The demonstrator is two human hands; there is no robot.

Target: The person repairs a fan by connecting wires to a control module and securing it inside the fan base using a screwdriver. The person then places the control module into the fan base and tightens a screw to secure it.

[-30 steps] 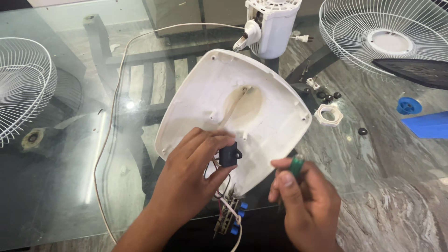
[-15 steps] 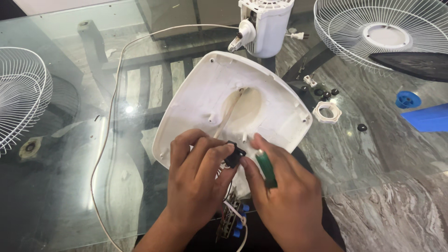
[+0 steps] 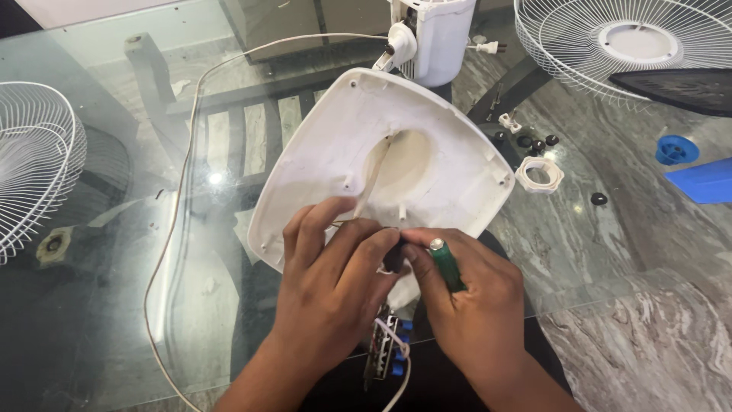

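Head view: the left hand (image 3: 332,286) pinches a small dark part (image 3: 394,258) at the near edge of the white base (image 3: 366,145), which lies upturned on the glass table (image 3: 114,320); the right hand (image 3: 469,301) grips a green screwdriver (image 3: 444,263), fingers curled tight; the tip could slip onto a fingertip or nick the wires (image 3: 390,347) below, since both hands crowd one spot.

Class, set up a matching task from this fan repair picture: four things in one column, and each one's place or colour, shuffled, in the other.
Things:
1. screwdriver
2. fan base
3. wire guard
4. blue cap

Descriptions:
A. far left on the glass table
B. green handle, in the right hand
C. right edge, beside a blue block
D. white, upside down under both hands

Pairs: 1-B, 2-D, 3-A, 4-C
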